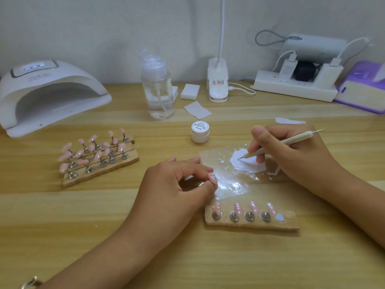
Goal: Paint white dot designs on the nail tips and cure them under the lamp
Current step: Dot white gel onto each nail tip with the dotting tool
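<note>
Position of hands: I am pinching one glossy pink almond-shaped nail tip between the thumb and forefinger of my left hand. My right hand is gripping the slim cream-coloured dotting tool like a pen. Its lower metal point is touching the puddle of white gel paint on the clear plastic palette sheet.

Governing relation: the pinched nail tip is lying to the left of the tool's point and a little nearer to me, over the sheet's left edge. The tool's long axis is running from upper right down to lower left, so its working end is already pointing roughly at that tip. I judge the right hand should carry the loaded point leftward while the left hand steadies the tip. Whether this tip is already bearing dots I cannot tell; glare is masking it.

Adjacent items: the rough pale wooden holder strip is sitting just in front of the sheet, carrying four dotted pink tips and one bare seat at its right end. The white dome-shaped curing lamp is standing well apart at far left, on the left hand's side.
</note>
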The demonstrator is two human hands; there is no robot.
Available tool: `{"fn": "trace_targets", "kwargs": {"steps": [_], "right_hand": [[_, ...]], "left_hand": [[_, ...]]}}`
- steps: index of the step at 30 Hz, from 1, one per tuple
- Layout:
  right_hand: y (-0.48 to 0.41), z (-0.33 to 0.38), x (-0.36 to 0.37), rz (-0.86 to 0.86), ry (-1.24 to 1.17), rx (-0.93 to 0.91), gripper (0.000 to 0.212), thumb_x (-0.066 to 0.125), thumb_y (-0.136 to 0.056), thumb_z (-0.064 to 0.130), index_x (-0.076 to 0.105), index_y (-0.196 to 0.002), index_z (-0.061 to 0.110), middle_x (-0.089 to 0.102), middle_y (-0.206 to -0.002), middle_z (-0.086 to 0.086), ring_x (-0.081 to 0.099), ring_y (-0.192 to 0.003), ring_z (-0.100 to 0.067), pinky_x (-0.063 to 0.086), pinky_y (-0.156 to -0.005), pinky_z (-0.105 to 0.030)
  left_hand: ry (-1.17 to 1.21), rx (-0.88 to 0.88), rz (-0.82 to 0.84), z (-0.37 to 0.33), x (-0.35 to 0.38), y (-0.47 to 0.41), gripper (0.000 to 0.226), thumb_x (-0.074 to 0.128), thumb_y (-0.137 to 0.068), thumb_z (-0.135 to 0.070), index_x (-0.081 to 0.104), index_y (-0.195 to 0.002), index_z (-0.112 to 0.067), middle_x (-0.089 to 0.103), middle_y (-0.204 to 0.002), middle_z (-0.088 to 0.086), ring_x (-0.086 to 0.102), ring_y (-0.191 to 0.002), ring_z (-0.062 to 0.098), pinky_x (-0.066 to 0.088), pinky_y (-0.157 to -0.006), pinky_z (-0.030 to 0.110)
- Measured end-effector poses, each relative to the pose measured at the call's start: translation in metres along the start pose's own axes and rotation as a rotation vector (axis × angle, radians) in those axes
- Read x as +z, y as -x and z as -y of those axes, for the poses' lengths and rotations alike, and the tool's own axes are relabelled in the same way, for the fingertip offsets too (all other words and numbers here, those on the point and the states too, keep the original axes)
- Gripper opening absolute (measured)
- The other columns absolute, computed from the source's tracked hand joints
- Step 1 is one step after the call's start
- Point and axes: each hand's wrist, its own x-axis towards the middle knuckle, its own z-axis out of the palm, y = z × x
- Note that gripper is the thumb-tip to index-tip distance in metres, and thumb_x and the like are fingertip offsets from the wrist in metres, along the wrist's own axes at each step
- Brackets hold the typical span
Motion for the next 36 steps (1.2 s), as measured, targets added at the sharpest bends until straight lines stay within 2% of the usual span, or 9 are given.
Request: {"fn": "trace_targets", "kwargs": {"steps": [3,6,11,16,20,24,28,32,36], "right_hand": [[-0.0002,0.0007,0.0009,0.022,0.019,-0.004,0.037,0.058,-0.088,0.049,0.074,-0.066,0.023,0.068,-0.062,0.001,0.059,-0.050,-0.005,0.045,-0.045,-0.018],[0.0005,0.0008,0.0003,0.031,0.027,0.005,0.039,0.056,-0.089,0.051,0.074,-0.066,0.025,0.067,-0.062,-0.002,0.061,-0.056,-0.025,0.048,-0.047,-0.030],[-0.0005,0.0013,0.0014,0.038,0.031,-0.009,0.036,0.057,-0.089,0.048,0.074,-0.068,0.024,0.069,-0.064,0.004,0.062,-0.056,-0.004,0.044,-0.046,-0.013],[0.0007,0.0026,0.0007,0.036,0.014,0.002,0.039,0.056,-0.089,0.050,0.073,-0.065,0.025,0.067,-0.062,-0.001,0.061,-0.056,-0.023,0.046,-0.047,-0.019],[0.0000,0.0034,0.0015,0.050,0.025,-0.008,0.036,0.056,-0.089,0.047,0.074,-0.067,0.024,0.070,-0.068,0.005,0.065,-0.059,-0.007,0.044,-0.047,-0.013],[0.0005,0.0031,0.0005,0.037,0.021,0.008,0.039,0.055,-0.089,0.051,0.074,-0.067,0.025,0.068,-0.065,-0.001,0.063,-0.059,-0.026,0.047,-0.048,-0.023],[-0.0004,0.0029,0.0017,0.055,0.020,0.002,0.037,0.056,-0.088,0.049,0.074,-0.067,0.024,0.069,-0.065,0.003,0.063,-0.055,-0.008,0.044,-0.046,-0.014],[-0.0004,0.0018,0.0005,0.030,0.020,0.006,0.038,0.055,-0.089,0.050,0.073,-0.066,0.025,0.067,-0.061,0.000,0.061,-0.056,-0.021,0.045,-0.046,-0.016],[-0.0006,0.0004,0.0014,0.056,0.031,0.001,0.036,0.056,-0.088,0.049,0.074,-0.068,0.024,0.068,-0.063,0.004,0.061,-0.055,-0.004,0.044,-0.046,-0.014]], "left_hand": [[-0.011,0.004,0.003,0.0001,-0.0001,0.0002,0.016,0.080,-0.079,-0.018,0.076,-0.079,-0.034,0.071,-0.090,-0.033,0.057,-0.108,-0.020,0.023,-0.116,0.024],[-0.049,0.012,0.006,0.0002,0.0002,-0.0001,0.020,0.080,-0.079,-0.017,0.075,-0.081,-0.036,0.071,-0.092,-0.033,0.056,-0.108,-0.020,0.024,-0.116,0.025],[-0.080,0.031,0.001,0.0003,0.0005,-0.0004,0.025,0.081,-0.077,-0.018,0.074,-0.079,-0.042,0.069,-0.090,-0.036,0.056,-0.108,-0.020,0.026,-0.116,0.028],[-0.088,0.036,0.004,0.0004,0.0008,-0.0006,0.022,0.082,-0.076,-0.018,0.075,-0.075,-0.039,0.070,-0.091,-0.035,0.056,-0.108,-0.020,0.027,-0.117,0.032],[-0.092,0.038,0.003,0.0002,0.0007,-0.0008,0.020,0.082,-0.077,-0.019,0.076,-0.074,-0.038,0.070,-0.091,-0.035,0.056,-0.108,-0.020,0.028,-0.117,0.032],[-0.093,0.039,-0.001,-0.0008,0.0011,-0.0011,0.025,0.082,-0.077,-0.019,0.074,-0.081,-0.042,0.069,-0.091,-0.037,0.056,-0.108,-0.020,0.028,-0.116,0.032],[-0.097,0.039,-0.001,0.0001,0.0009,-0.0011,0.028,0.082,-0.076,-0.018,0.073,-0.081,-0.044,0.069,-0.092,-0.037,0.056,-0.108,-0.020,0.028,-0.117,0.033],[-0.091,0.043,-0.004,0.0002,0.0013,-0.0010,0.028,0.082,-0.076,-0.017,0.073,-0.082,-0.043,0.069,-0.091,-0.037,0.056,-0.108,-0.020,0.028,-0.117,0.033],[-0.092,0.044,-0.002,0.0006,0.0016,-0.0013,0.029,0.082,-0.076,-0.016,0.073,-0.080,-0.043,0.069,-0.089,-0.038,0.056,-0.107,-0.021,0.027,-0.117,0.034]]}}
